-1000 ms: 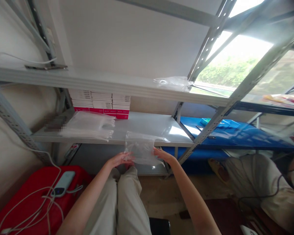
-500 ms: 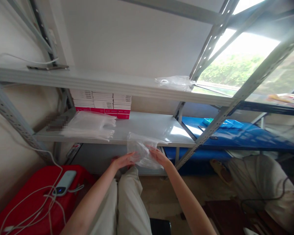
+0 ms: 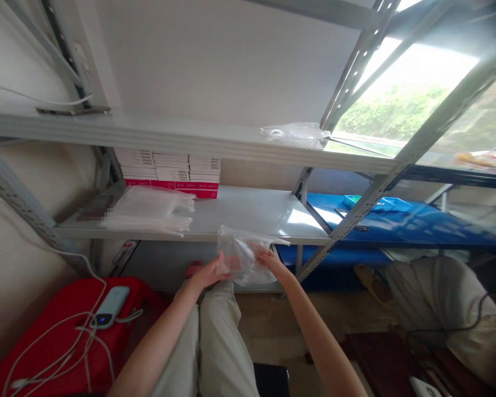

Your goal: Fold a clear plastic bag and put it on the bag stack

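Note:
Both my hands hold one clear plastic bag point(image 3: 243, 255) in front of the lower grey shelf point(image 3: 248, 212). My left hand point(image 3: 209, 271) grips its left edge, with the fingers tucked behind the film. My right hand point(image 3: 270, 260) pinches the bag's right side, fingers pressed into the plastic. The bag is crumpled between them and hangs over my knees point(image 3: 215, 309). A pile of similar clear bags point(image 3: 149, 212) lies on the shelf to the left.
Red-and-white boxes point(image 3: 171, 175) are stacked at the shelf's back. Another clear bag point(image 3: 293, 132) lies on the upper shelf. A red case point(image 3: 49, 336) with a white device and cables sits at lower left. A second person's legs point(image 3: 446, 298) are at right, beside a blue shelf point(image 3: 397, 223).
My hands have come closer together, gathering and crumpling the bag that was stretched flat a second ago. The view shifted slightly.

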Motion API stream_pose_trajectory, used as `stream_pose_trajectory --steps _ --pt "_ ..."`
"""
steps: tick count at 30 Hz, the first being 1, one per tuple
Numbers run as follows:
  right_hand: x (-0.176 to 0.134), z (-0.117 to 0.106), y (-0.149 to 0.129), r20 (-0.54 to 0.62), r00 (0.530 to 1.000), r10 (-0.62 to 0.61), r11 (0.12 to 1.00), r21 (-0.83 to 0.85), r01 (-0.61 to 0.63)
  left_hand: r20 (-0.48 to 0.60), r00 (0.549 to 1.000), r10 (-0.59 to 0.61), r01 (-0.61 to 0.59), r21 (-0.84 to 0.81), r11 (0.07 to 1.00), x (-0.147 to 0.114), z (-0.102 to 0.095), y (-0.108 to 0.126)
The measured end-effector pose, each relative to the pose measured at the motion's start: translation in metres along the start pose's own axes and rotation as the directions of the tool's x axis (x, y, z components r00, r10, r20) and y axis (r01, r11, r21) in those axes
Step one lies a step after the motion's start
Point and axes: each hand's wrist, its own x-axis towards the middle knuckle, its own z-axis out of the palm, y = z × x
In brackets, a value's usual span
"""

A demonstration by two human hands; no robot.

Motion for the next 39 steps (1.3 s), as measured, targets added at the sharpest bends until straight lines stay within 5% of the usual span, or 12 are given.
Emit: stream_pose_trajectory --steps 5,10,14,19,29,39 --pt "-0.002 -0.001 0.001 0.047 0.999 0.023 0.996 0.091 -0.028 0.030 0.996 0.086 -0.078 -0.221 0.972 -0.002 -0.001 -0.008" --pt "-0.001 0.003 0.007 0.041 0.999 0.030 0.998 0.052 -0.032 0.090 0.996 0.028 -0.029 0.004 1.000 0.003 0.011 -0.011" --pt "-0.003 0.002 0.009 0.034 0.999 0.022 0.996 0.082 -0.025 -0.073 0.997 -0.001 0.015 0.196 0.981 0.005 0.016 -0.010" --pt "-0.007 -0.003 0.009 0.049 0.998 0.029 0.995 0.093 -0.034 -0.275 0.960 0.048 0.010 0.206 0.979 0.006 0.004 -0.021" --pt "-0.013 -0.008 0.011 0.092 0.995 0.036 0.982 0.184 -0.053 -0.305 0.952 0.017 0.020 0.116 0.993 -0.005 -0.001 -0.027" --pt "-0.005 -0.005 0.016 0.037 0.997 0.073 0.954 0.289 -0.080 -0.472 0.870 0.143 -0.046 0.211 0.976 -0.011 -0.003 -0.029"
